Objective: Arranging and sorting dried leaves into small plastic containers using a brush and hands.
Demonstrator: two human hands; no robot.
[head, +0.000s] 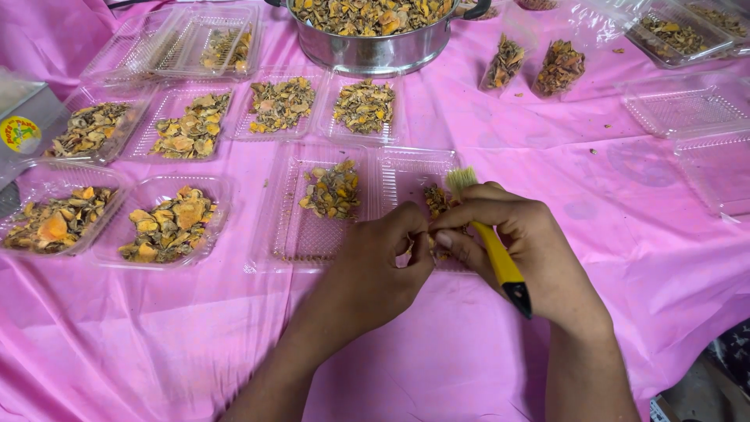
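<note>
Right hand [516, 238] closed around a small brush [494, 252] with yellow handle and black end, pale bristles pointing up and away past the fingers. Left hand [383, 262] narrowed to a pinch, fingertips meeting those of the right over a few dried orange-brown pieces [438, 202], partly hidden between the fingers. Both hands low over the right half of an open clear hinged tray [285, 234]; in its left half, a small heap of the same dried pieces [332, 190].

Further left, two filled clear trays: one near [168, 223], one at the edge [55, 220]. Behind these, a row of four more filled trays, from the left [90, 129], [191, 125], [281, 103], [365, 105]. Beyond that row, closed clear trays stacked at the far left [180, 43], some contents showing through. At top centre, a steel pot [375, 51] heaped with the dried pieces. Right of the pot, two small clear bags [504, 62], [559, 69] standing filled. Far right, empty clear trays [683, 105], well apart from the hands, and another filled tray [672, 35] at the top corner. Underneath everything, a bench covered in wrinkled pink cloth [156, 344], scattered with a few crumbs.
</note>
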